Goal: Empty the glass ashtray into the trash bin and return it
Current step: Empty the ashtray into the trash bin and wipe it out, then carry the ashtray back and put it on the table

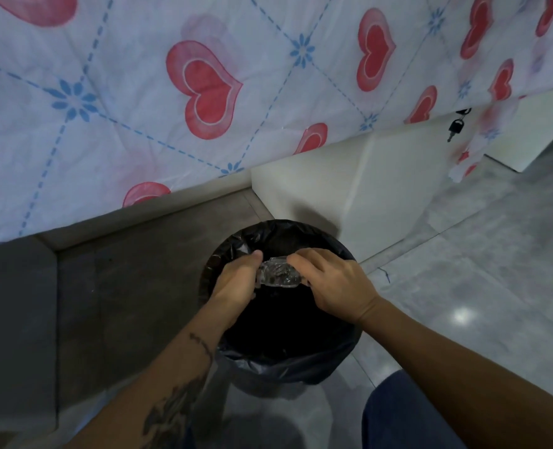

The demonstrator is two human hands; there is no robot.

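Left hand (236,280): fingers curled, gripping the ashtray's left edge.
Right hand (333,283): knuckles up, gripping its right edge.
Ashtray (278,274): tilted over the bin (301,367).

A white cloth (132,102) printed with red hearts and blue flowers is draped over the furniture above. Below it, a white cabinet (327,189) is seen — a key (456,127) hangs there — and glossy grey floor tiles (482,254) reflect light.
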